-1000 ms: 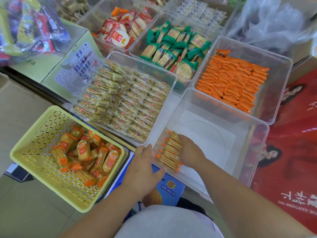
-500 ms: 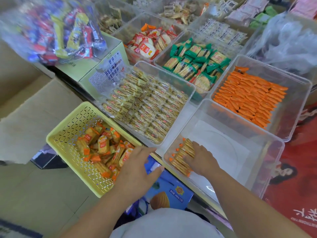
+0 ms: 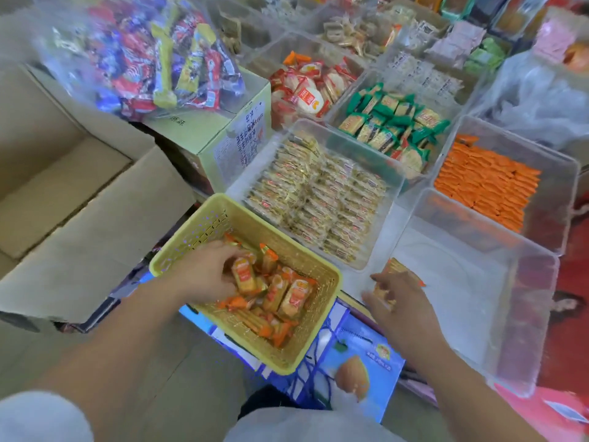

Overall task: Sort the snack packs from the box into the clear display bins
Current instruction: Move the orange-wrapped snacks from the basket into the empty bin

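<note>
A yellow perforated basket (image 3: 204, 224) holds several orange-and-gold snack packs (image 3: 288, 298). My left hand (image 3: 204, 272) is down in the basket with its fingers curled round a few of those packs. To the right stands a nearly empty clear bin (image 3: 478, 282). A short row of the same packs (image 3: 396, 266) stands in its near left corner. My right hand (image 3: 401, 298) rests on that row with fingers spread, hiding most of it.
An open cardboard box (image 3: 79, 199) sits at left. Behind the basket are clear bins of beige packs (image 3: 318, 199), green packs (image 3: 392, 129), orange packs (image 3: 487, 183) and red-white packs (image 3: 306, 90). A blue carton (image 3: 360, 368) lies under the basket. A candy bag (image 3: 153, 52) tops a pale green carton.
My left hand has moved from beside the basket into it and closed on packs. My right hand stays on the row in the clear bin. The view has swung left and up.
</note>
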Demonstrator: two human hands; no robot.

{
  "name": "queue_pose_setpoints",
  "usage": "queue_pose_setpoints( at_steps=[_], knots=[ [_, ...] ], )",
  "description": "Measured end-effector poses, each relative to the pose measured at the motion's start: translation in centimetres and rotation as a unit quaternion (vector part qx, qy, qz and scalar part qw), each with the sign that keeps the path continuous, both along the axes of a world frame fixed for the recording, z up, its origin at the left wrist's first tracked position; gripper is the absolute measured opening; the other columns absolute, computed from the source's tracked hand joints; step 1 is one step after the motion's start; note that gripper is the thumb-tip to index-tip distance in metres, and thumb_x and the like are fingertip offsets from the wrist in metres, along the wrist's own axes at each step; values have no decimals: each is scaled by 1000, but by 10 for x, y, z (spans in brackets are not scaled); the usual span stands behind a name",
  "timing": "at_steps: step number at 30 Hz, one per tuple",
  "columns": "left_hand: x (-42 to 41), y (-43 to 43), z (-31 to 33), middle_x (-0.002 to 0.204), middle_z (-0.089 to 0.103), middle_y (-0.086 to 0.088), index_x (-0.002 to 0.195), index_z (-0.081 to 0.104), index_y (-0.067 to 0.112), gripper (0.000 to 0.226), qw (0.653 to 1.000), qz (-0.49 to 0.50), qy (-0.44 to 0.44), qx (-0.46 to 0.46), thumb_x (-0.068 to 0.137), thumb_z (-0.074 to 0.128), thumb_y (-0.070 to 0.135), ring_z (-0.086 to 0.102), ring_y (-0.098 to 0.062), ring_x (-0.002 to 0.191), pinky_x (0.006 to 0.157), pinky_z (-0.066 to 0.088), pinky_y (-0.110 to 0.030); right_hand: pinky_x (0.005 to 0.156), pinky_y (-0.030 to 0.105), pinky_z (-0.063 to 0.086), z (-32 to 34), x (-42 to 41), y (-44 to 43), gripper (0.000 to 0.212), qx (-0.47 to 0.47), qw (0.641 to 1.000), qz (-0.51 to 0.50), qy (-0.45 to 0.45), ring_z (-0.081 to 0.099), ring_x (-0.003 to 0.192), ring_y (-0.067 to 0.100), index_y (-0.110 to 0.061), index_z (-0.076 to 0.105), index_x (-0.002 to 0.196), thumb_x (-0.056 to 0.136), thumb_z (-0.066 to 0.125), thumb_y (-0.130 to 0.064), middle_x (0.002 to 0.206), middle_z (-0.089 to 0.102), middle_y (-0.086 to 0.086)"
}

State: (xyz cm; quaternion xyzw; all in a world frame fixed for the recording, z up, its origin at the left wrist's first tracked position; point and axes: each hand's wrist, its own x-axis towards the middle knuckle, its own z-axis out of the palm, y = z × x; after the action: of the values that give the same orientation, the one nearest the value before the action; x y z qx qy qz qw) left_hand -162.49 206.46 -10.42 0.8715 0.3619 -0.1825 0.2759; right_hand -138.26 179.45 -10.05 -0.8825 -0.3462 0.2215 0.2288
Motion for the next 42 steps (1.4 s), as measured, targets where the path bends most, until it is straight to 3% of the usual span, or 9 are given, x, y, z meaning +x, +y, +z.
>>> queue_pose_setpoints(
  at_steps=[5,8,11,15,20,25,30,38,42],
  knots=[
    [-3,33,-13,127,49,-4,133,61,25,62,988,-130,78,-4,75,80,38,51,-25,121,89,36,-22,67,15,41,24,-63,18,19,87,995,50,6,57,82,4,-27,70,109,91,72,-31,87,57,-16],
    [-3,37,-18,157,22,-13,149,45,30,90,981,-157,107,26,69,83,43,37,-37,138,112,39,-36,68,19,48,29,-90,26,19,119,991,55,33,61,85,7,-28,70,110,91,72,-29,90,61,-17],
    [-1,38,-19,168,-4,-14,152,38,30,105,981,-143,125,30,61,89,44,30,-42,146,113,43,-45,82,22,55,29,-107,45,33,98,990,55,83,64,97,2,-26,66,125,93,70,-34,109,64,-16],
    [6,35,-24,145,43,-16,145,42,24,102,982,-133,132,38,59,88,56,45,-38,130,106,47,-45,106,29,39,27,-114,81,69,-22,988,66,135,48,134,15,-25,40,153,94,63,-51,151,48,-3],
    [6,35,-35,153,34,-17,156,34,22,109,986,-111,125,15,68,86,58,42,-39,137,107,43,-42,95,30,43,12,-119,118,90,-50,922,-128,361,46,134,25,-24,15,160,92,68,-48,162,31,4],
    [6,37,-39,158,29,-16,155,36,22,109,983,-118,136,-39,67,90,55,48,-38,136,104,50,-42,106,48,40,-25,-121,134,92,-57,902,-252,346,40,140,36,-13,15,159,91,69,-45,159,33,10],
    [9,37,-44,140,56,-6,147,47,31,88,974,-170,135,-66,72,87,55,58,-29,120,84,50,-34,104,51,49,-46,-131,142,83,-145,930,-173,289,46,132,38,-29,29,155,86,71,-50,151,37,12],
    [15,40,-48,151,44,-13,154,41,21,91,959,-208,170,-85,79,80,56,37,-36,144,110,45,-46,98,43,54,-64,-125,151,88,-207,943,-107,238,57,117,35,-42,33,151,77,77,-60,147,26,10],
    [12,42,-49,151,49,-11,153,43,13,95,959,-204,169,-101,77,82,56,51,-32,134,107,48,-42,104,45,50,-71,-128,156,79,-246,948,-54,195,57,117,34,-37,37,151,83,67,-65,146,24,13]
  ],
)
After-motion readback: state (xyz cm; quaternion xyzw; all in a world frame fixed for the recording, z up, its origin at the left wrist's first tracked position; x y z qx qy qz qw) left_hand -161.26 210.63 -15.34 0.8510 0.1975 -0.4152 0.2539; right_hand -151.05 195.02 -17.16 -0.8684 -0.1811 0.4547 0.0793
